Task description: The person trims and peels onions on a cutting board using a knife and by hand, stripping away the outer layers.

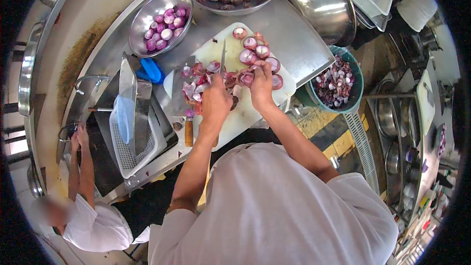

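My left hand [217, 102] is closed round a knife, its narrow blade [223, 58] pointing away from me over the white cutting board [235, 121]. The knife's handle is hidden in the fist. Fingers of my right hand [262, 87] grip a red onion [247, 78] beside the blade. Several red onions with cut ends [248, 57] lie along the board's right side. Purple and white onion skins [192, 88] are heaped to the left of my left hand, over the broad blade of a cleaver with a wooden handle [189, 133].
Peeled onions fill a steel bowl [136, 34]; unpeeled ones fill another bowl [196, 1]. A green bin [360, 90] of skins stands at right, below a large steel pot [319, 0]. At left are a white basket [128, 169] and a person's hands [80, 136] at a sink.
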`<action>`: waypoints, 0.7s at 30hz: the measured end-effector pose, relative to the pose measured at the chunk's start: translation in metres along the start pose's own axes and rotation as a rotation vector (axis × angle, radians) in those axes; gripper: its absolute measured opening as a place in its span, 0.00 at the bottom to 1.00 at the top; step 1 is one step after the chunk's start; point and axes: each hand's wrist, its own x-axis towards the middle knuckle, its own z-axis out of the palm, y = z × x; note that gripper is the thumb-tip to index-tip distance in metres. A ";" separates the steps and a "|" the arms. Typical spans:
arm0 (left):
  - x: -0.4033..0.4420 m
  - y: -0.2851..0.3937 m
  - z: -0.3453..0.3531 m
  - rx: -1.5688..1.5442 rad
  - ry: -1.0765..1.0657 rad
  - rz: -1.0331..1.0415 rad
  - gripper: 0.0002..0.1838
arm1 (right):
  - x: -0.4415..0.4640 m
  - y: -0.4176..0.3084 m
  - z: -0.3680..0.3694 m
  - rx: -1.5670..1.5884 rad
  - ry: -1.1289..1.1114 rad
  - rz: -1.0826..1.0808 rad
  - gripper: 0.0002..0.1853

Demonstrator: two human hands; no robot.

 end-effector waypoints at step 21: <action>-0.006 -0.006 -0.005 -0.330 0.027 -0.019 0.10 | -0.008 -0.023 -0.018 0.182 -0.449 0.492 0.16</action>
